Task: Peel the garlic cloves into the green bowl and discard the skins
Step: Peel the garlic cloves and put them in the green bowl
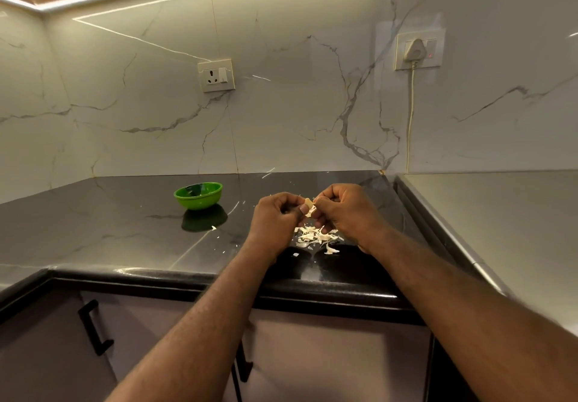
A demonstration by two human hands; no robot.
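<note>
Pale garlic clove [309, 205], partly skinned, is pinched between my left hand [275, 217] and right hand [347, 210], both sets of fingers curled on it, above papery white skins [316, 237] heaped near the glossy black counter's [125, 232] front edge. The round green bowl [200, 202] stands well apart to the left.

Green bowl [198, 195], black counter [93, 214], white grey-veined marble wall [281, 104].
</note>
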